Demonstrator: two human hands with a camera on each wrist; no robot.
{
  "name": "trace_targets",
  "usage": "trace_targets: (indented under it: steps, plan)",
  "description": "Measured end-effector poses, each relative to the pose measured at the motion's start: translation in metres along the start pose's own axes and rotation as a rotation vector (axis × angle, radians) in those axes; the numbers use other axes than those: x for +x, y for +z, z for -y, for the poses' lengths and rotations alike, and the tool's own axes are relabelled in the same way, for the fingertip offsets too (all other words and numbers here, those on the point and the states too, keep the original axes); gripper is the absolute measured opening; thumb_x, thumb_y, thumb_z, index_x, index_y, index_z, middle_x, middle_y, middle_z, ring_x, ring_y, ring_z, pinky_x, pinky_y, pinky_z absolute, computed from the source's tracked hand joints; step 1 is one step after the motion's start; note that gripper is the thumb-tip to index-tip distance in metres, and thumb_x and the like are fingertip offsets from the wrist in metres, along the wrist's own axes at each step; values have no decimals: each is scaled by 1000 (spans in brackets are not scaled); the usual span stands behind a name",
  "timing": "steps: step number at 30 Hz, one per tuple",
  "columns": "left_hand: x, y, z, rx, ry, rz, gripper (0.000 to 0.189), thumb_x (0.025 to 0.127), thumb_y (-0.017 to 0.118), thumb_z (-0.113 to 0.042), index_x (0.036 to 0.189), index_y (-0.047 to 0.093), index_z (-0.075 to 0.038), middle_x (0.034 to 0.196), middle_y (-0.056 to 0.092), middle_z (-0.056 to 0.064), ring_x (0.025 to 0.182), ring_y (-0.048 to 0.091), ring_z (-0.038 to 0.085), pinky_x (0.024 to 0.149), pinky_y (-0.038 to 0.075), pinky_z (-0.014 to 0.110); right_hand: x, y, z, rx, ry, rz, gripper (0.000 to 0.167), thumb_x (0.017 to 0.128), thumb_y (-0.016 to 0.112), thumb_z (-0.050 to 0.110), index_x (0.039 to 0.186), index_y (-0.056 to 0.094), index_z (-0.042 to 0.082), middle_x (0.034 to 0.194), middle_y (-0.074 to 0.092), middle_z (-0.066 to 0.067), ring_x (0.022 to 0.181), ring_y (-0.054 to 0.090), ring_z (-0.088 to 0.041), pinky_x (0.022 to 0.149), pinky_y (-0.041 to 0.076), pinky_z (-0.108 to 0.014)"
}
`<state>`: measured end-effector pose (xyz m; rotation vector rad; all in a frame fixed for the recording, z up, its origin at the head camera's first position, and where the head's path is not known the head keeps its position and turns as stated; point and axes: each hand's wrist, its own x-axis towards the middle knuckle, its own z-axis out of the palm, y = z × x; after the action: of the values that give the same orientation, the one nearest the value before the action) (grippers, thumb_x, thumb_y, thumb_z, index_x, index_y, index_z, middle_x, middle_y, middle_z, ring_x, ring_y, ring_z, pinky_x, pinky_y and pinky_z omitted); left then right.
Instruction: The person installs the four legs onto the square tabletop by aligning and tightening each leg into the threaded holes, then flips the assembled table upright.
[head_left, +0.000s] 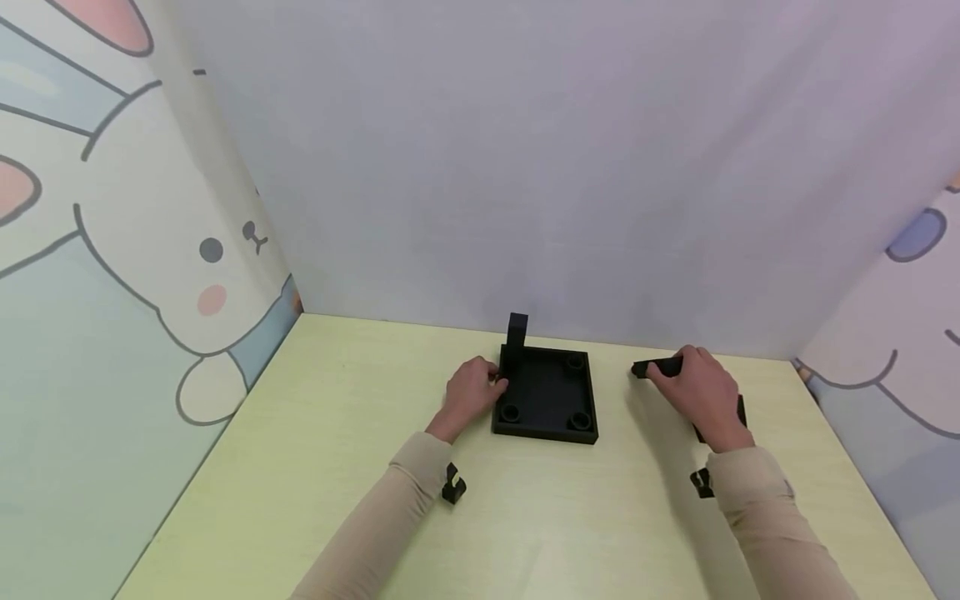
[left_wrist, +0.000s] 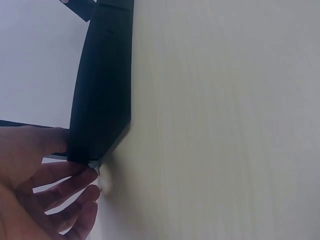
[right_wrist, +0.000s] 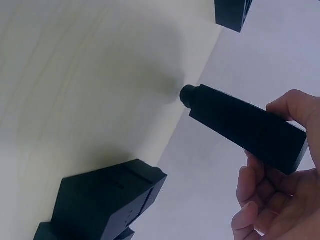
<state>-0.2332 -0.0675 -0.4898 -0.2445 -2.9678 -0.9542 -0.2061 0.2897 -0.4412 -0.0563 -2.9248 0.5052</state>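
A black square tray [head_left: 551, 392] with raised edges and round corner sockets lies on the table. From its far left corner rises a black square leg [head_left: 516, 332]. My left hand [head_left: 471, 392] is at the tray's left side, thumb and fingers pinching its edge in the left wrist view. To the right of the tray, my right hand [head_left: 697, 396] grips another black square leg [right_wrist: 247, 127] by one end. This leg is held tilted above the table, its round peg [right_wrist: 188, 96] pointing left, toward the tray side.
Partly hidden behind my right hand, a black blocky piece [right_wrist: 107, 200] lies on the pale yellow table [head_left: 360, 400]. A light fabric wall [head_left: 480, 167] closes off the back, with rabbit-printed panels [head_left: 150, 250] at the sides.
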Motion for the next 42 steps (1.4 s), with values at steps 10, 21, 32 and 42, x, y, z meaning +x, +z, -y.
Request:
trace_targets:
  steps: [10, 21, 32, 42]
  plan:
    - [0, 0, 0, -5, -11, 5, 18, 94, 72, -25, 86, 76, -9, 88, 72, 5, 71, 53, 14, 56, 39, 26, 17, -5, 24, 60, 10, 66, 59, 98, 56, 55, 106, 62, -3, 99, 63, -24, 69, 57, -27, 49, 37, -34]
    - [-1, -3, -2, 0, -8, 12, 18, 93, 72, -25, 88, 77, -9, 91, 73, 6, 72, 55, 14, 58, 42, 27, 28, -7, 48, 83, -69, 14, 52, 98, 57, 53, 92, 61, 2, 92, 62, -21, 69, 56, -28, 52, 36, -32]
    - [-1, -3, -2, 2, -18, 12, 19, 93, 72, -25, 98, 79, -8, 99, 75, 7, 82, 64, 17, 65, 51, 32, 35, -10, 66, 83, -120, 13, 54, 98, 59, 50, 103, 64, -3, 100, 65, -25, 76, 61, -34, 56, 44, -40]
    - [-3, -4, -4, 1, -37, 14, 23, 94, 71, -26, 106, 79, -8, 104, 76, 8, 92, 69, 20, 73, 57, 37, 40, -12, 82, 85, -197, 54, 41, 97, 64, 45, 86, 62, 6, 80, 61, -14, 65, 54, -24, 50, 38, -31]
